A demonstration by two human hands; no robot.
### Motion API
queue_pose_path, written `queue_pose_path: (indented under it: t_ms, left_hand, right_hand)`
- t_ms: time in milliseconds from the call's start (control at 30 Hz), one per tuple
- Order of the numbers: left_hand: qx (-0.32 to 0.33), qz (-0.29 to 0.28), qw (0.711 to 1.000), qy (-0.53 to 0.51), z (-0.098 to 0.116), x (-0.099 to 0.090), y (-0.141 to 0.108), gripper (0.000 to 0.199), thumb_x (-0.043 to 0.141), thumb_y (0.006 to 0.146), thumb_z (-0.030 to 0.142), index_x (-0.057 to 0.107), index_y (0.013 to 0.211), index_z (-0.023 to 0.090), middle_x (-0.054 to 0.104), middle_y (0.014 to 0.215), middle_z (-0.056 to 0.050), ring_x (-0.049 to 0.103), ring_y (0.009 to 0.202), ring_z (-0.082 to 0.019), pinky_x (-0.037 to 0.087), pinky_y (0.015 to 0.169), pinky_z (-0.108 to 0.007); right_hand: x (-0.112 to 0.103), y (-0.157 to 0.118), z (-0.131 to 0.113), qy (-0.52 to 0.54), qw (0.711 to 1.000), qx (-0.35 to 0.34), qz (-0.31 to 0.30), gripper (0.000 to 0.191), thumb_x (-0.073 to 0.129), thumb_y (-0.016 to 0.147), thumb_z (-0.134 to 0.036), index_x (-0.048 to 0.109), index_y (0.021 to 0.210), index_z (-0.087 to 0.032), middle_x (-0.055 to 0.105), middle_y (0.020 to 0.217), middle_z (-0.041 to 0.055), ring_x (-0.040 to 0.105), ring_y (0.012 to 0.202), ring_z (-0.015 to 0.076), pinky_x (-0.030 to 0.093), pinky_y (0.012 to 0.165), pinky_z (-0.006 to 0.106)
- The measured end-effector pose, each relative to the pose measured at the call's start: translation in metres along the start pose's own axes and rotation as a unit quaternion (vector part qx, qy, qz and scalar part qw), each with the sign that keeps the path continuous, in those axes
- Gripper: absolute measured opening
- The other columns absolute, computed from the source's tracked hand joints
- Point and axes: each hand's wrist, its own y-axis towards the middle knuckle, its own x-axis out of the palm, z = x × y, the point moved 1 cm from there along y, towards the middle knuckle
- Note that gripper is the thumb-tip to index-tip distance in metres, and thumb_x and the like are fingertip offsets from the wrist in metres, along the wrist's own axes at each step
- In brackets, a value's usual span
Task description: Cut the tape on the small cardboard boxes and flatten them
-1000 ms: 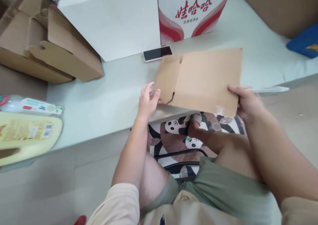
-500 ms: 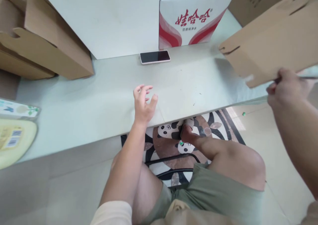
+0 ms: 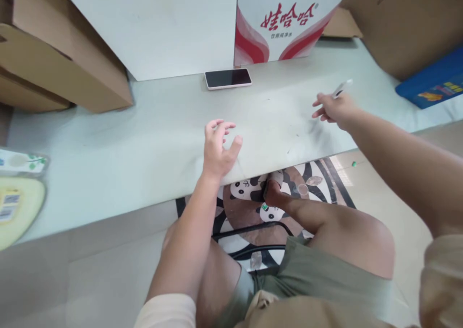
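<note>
My left hand [image 3: 219, 149] hovers over the front part of the pale table [image 3: 162, 140], its fingers loosely curled and apart with nothing in them. Further right, my right hand [image 3: 336, 108] is above the table, slightly blurred. A slim white pen-like thing [image 3: 342, 88] with a dark mark sticks up from between its thumb and palm, while the other fingers are stretched out. Between and behind the hands lies a phone [image 3: 227, 78] with a dark screen, close against the white boxes.
A large white box [image 3: 155, 29] and a red-and-white water carton [image 3: 289, 26] stand at the back. Brown cardboard boxes [image 3: 72, 53] are at left, above a pale yellow bottle [image 3: 21, 207]. At right are a blue box [image 3: 434, 84] and a big brown carton [image 3: 405, 24].
My right hand has let go of the flat cardboard piece and moved left over the table, keeping the slim thing. The blue box has come into view. My left hand has barely moved.
</note>
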Motion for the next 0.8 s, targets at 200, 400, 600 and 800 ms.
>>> queue_pose_path:
  t_ms: [200,400,600,800]
  left_hand:
    - [0.023,0.021,1.0,-0.005,0.004,-0.019,-0.017,0.031,0.066,0.086,0.043,0.066,0.109,0.023,0.048,0.13,-0.012,0.06,0.101,-0.02,0.053,0.097,-0.042]
    - [0.021,0.096,0.995,-0.028,0.005,-0.056,-0.022,0.025,0.066,0.088,0.04,0.065,0.107,0.023,0.052,0.124,-0.01,0.061,0.1,-0.018,0.054,0.094,-0.039]
    - [0.007,0.14,0.989,-0.046,0.003,-0.084,-0.024,0.024,0.062,0.092,0.04,0.064,0.107,0.022,0.057,0.12,-0.011,0.063,0.097,-0.018,0.055,0.084,-0.035]
    - [-0.015,0.171,0.984,-0.055,0.001,-0.096,-0.023,0.025,0.062,0.093,0.046,0.063,0.105,0.025,0.06,0.119,-0.009,0.063,0.096,-0.019,0.055,0.081,-0.036]
  right_hand:
    - [0.046,-0.047,-0.048,-0.129,0.988,-0.005,-0.087,0.032,0.046,0.096,-0.051,0.062,0.097,-0.023,0.063,0.06,0.0021,0.05,0.048,0.0171,0.037,0.057,0.031]
    - [0.124,-0.07,-0.136,-0.164,0.951,-0.243,-0.099,0.02,0.055,0.087,-0.042,0.068,0.093,-0.027,0.069,0.088,0.0055,0.063,0.085,0.0263,0.051,0.083,0.044]
    - [0.215,-0.108,-0.26,-0.175,0.862,-0.456,-0.137,0.015,0.052,0.09,-0.032,0.064,0.084,-0.024,0.067,0.089,0.0054,0.065,0.09,0.0241,0.055,0.09,0.045]
    - [0.274,-0.131,-0.369,-0.223,0.797,-0.552,-0.099,0.04,0.055,0.079,-0.025,0.065,0.119,-0.026,0.053,0.15,0.0019,0.066,0.119,0.022,0.055,0.101,0.041]
